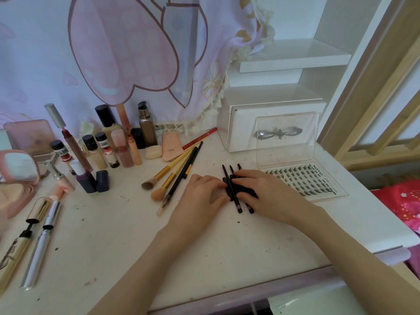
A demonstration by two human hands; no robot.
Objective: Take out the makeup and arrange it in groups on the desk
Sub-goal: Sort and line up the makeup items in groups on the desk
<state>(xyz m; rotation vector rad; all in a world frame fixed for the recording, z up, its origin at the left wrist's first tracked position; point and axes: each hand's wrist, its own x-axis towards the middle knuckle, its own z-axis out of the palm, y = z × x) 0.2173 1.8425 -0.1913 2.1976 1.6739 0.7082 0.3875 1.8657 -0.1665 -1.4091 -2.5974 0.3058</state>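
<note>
At the far left of the frame I see two long tubes (34, 242) lying side by side on the desk (127, 253), with a cluster of small bottles (100, 148) standing above them. Toward the centre, several brushes (172, 176) lie fanned out (yellow handles and black ones together). My left hand (200, 196) rests just right of them, fingers curled against a bundle of black pencils (235, 192). My right hand (261, 189) covers the bundle from the other side, fingers pressing it down. At right, touching that hand, sits an open lash tray (304, 180).
</note>
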